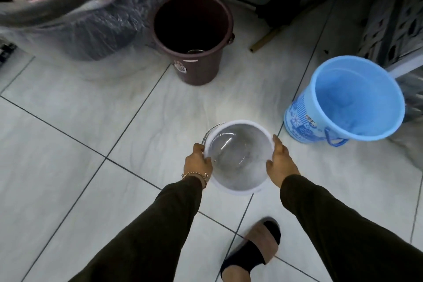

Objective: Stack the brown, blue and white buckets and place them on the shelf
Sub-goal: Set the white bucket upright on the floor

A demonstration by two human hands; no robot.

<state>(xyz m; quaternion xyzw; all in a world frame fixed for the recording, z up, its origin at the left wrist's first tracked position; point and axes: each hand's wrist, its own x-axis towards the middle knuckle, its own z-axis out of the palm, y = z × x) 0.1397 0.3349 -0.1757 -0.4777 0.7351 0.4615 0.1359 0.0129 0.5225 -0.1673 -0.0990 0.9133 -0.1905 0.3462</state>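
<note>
A small white bucket point(239, 155) with a metal handle is held between both hands above the tiled floor. My left hand point(198, 161) grips its left rim and my right hand point(281, 162) grips its right rim. The brown bucket point(194, 39) stands upright and empty on the floor farther ahead, slightly left. The blue bucket point(345, 101) stands to the right, with a printed pattern on its side and a blue handle hanging down. All three buckets are apart from one another.
A plastic-wrapped dark tub point(91, 23) sits at the far left. Grey perforated crates point(393, 25) stand at the right. A wooden stick point(265, 40) lies on the floor behind. My foot in a sandal point(251, 249) is below the white bucket.
</note>
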